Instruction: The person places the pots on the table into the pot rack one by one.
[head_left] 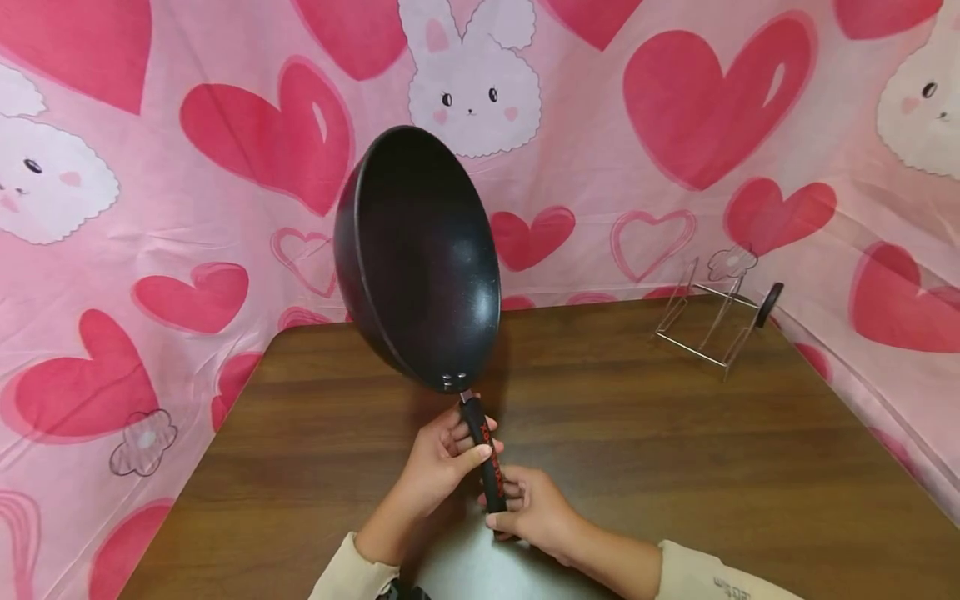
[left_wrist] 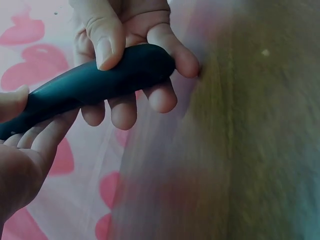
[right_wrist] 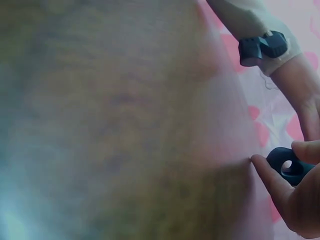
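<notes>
A black wok (head_left: 427,258) stands raised and tilted above the table in the head view, its dark inside toward me. Its black handle (head_left: 491,479) carries red lettering and points down toward me. My left hand (head_left: 438,458) grips the handle near the pan, thumb across the top. Closer to the handle's end, my right hand (head_left: 536,510) pinches it between thumb and fingers. In the left wrist view the right hand's thumb (left_wrist: 106,42) presses on the handle (left_wrist: 100,80) with fingers underneath. A hole shows in the handle's end (right_wrist: 282,165) in the right wrist view.
The brown wooden table (head_left: 600,400) spreads under the hands. At its back right stands a thin metal wire rack (head_left: 693,346) with a black round part. A pink cloth (head_left: 585,150) with hearts and rabbits hangs around the back and sides.
</notes>
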